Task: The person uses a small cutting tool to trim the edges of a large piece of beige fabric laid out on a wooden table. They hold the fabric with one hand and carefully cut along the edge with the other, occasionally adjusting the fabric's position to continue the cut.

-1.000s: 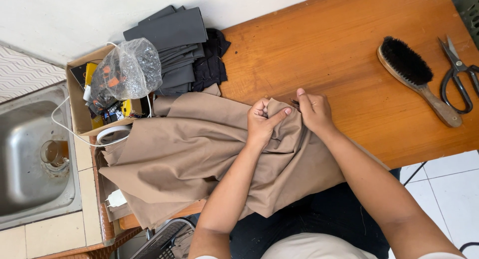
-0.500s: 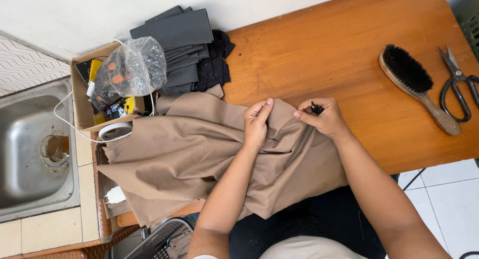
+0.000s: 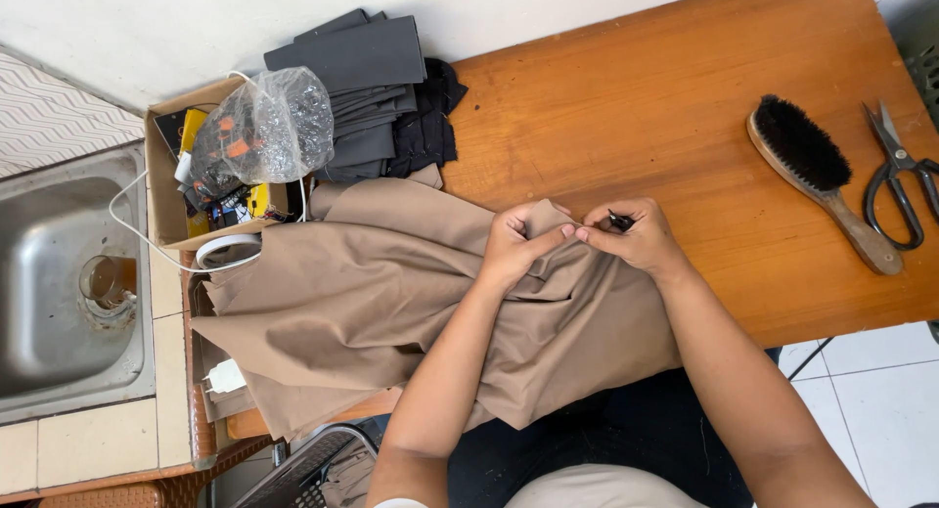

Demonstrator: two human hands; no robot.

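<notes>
Change: right hand has drawn slightly right of the left hand.
Fingers: right pinch a small dark tool, perhaps a seam ripper; left clench tan fabric.
Fabric: bunched on the wooden surface.

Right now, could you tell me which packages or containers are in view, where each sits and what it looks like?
Cardboard box: left end of the table beside the sink, open, brown, rectangular.
Clear plastic bag: on top of that box, crinkled, bulging, orange and yellow items inside.
No signs or screens show.
</notes>
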